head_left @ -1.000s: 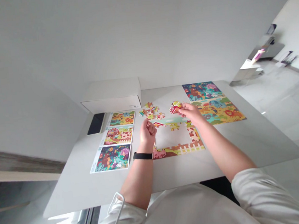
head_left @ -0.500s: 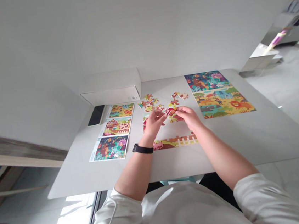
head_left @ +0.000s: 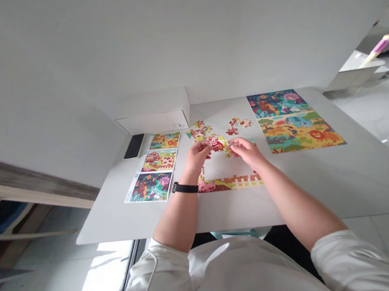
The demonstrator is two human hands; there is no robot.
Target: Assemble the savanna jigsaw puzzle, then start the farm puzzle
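Above the middle of the table, my left hand (head_left: 199,156) pinches a red jigsaw puzzle piece (head_left: 216,144) with a white crossed barn window. My right hand (head_left: 246,151) has thumb and forefinger closed at the right end of the same piece, by a yellow-green part; whether this is a second joined piece I cannot tell. Below the hands lies a joined bottom strip (head_left: 224,185) with a pink pig and white fence. Part of the puzzle is hidden behind my hands. Loose pieces (head_left: 201,127) lie beyond the left hand, and several more pieces (head_left: 233,125) beyond the right.
Three picture cards (head_left: 152,187) lie in a column at the left, with a phone (head_left: 134,146) beside them. A white box (head_left: 152,122) stands at the back against the wall. Two finished animal puzzles (head_left: 300,129) cover the back right of the table (head_left: 327,182).
The red piece has been turned slightly between my hands, and its yellow-green end now shows more. The whole view has shifted a little, with the table further right.
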